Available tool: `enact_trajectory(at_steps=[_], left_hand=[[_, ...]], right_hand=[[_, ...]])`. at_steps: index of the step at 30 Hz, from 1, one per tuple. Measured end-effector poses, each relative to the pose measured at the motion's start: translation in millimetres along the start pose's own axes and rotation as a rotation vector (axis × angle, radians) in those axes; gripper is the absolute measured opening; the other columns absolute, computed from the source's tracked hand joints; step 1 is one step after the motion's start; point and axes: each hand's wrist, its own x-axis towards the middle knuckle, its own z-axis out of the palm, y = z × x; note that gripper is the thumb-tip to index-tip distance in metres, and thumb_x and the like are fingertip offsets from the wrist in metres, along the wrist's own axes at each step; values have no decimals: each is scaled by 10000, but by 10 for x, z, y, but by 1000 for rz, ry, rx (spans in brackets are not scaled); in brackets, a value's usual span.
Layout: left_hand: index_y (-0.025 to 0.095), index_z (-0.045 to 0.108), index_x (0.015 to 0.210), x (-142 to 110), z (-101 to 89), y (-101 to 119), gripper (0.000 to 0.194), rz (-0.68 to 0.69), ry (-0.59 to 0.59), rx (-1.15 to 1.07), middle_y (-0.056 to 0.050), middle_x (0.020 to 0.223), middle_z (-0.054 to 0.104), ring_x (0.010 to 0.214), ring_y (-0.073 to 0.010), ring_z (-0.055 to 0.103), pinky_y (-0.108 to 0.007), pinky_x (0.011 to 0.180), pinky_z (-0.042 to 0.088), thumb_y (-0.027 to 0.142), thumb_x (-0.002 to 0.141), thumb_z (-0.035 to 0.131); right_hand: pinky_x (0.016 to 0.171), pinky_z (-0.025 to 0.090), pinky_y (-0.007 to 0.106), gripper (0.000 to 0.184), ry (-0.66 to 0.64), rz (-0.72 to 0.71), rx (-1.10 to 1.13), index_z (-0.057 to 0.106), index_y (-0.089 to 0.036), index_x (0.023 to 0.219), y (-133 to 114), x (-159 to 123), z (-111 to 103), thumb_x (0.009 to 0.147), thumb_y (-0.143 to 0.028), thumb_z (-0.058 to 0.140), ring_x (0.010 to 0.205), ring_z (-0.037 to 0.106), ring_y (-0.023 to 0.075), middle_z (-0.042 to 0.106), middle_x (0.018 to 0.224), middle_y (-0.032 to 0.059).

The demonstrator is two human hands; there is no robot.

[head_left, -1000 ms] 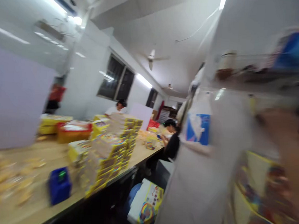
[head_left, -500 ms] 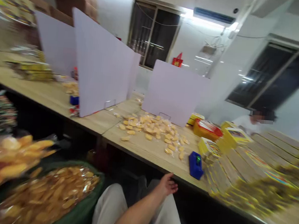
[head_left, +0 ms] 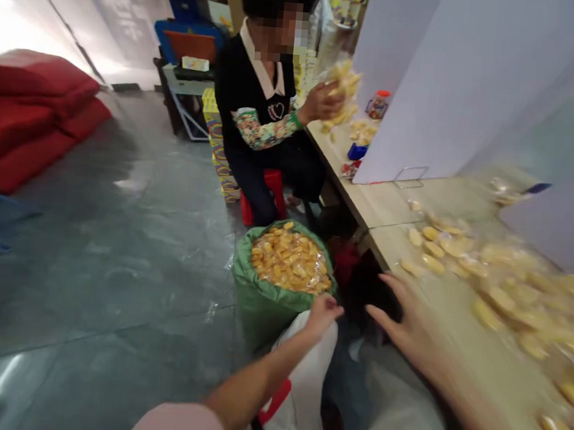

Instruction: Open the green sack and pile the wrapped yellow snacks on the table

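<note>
My left hand (head_left: 323,312) is over my lap by the near rim of a green sack (head_left: 264,306); its fingers are loosely bent and slightly apart, with nothing visible in them. The sack is full of small yellow oval pieces in clear wrappers (head_left: 291,258). My right hand (head_left: 402,323), a little blurred, hovers at the table's near edge with thumb and forefinger spread, holding nothing. Beside it on the wooden table (head_left: 439,306) lie many more wrapped yellow pieces (head_left: 504,298), loosely heaped towards the right.
A co-worker (head_left: 260,107) sits on a red stool (head_left: 273,191) beyond the sack, one hand holding a bunch of wrapped yellow pieces (head_left: 343,93) by the table. White partition boards (head_left: 425,100) stand on the table. Red cushions (head_left: 31,115) lie on the floor at left.
My view has swung left and down. The right hand has come into view. My left hand, palm up before, now has its fingers more bent. The bunch formerly near the sack is by the table.
</note>
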Motion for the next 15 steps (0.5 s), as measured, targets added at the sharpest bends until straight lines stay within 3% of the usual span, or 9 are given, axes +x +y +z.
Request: enact_trajectory(at_steps=[4, 7, 10, 13, 15], left_hand=[[148, 628, 845, 803, -833, 185, 213, 102, 258, 276, -43, 840, 611, 879, -203, 590, -351, 873, 478, 190, 648, 698], [144, 593, 1052, 1271, -1249, 192, 422, 86, 380, 490, -80, 1007, 611, 1031, -249, 566, -397, 945, 440, 202, 652, 713], [156, 487, 1269, 1671, -1470, 151, 745, 45, 417, 668, -135, 1240, 549, 1204, -294, 489, -420, 1018, 390, 252, 594, 788], [205, 303, 1442, 2040, -1654, 76, 1088, -116, 472, 933, -210, 1478, 316, 1340, -416, 333, -536, 1009, 370, 382, 518, 849], [248, 205, 1491, 2258, -1802, -10, 1199, -240, 472, 1098, -239, 1542, 167, 1348, -490, 286, -589, 961, 385, 463, 503, 849]], right_hand=[[888, 538, 439, 547, -171, 250, 448, 545, -175, 1231, 617, 269, 1637, 771, -457, 641, 1039, 638, 261, 616, 1198, 134], [910, 518, 440, 578, -287, 403, 500, 553, -180, 1210, 992, 349, 2694, 685, -382, 683, 1058, 624, 261, 633, 1155, 109], [991, 455, 477, 642, -410, 400, 445, 544, -187, 1227, 1301, 475, 3329, 622, -313, 716, 1160, 570, 287, 607, 1205, 107], [1067, 380, 479, 717, -477, 367, 428, 531, -192, 1262, 1615, 771, 3749, 582, -269, 745, 1272, 481, 301, 557, 1299, 118], [1093, 356, 448, 779, -514, 348, 399, 513, -195, 1298, 1794, 1017, 4026, 568, -274, 772, 1324, 428, 295, 508, 1369, 129]])
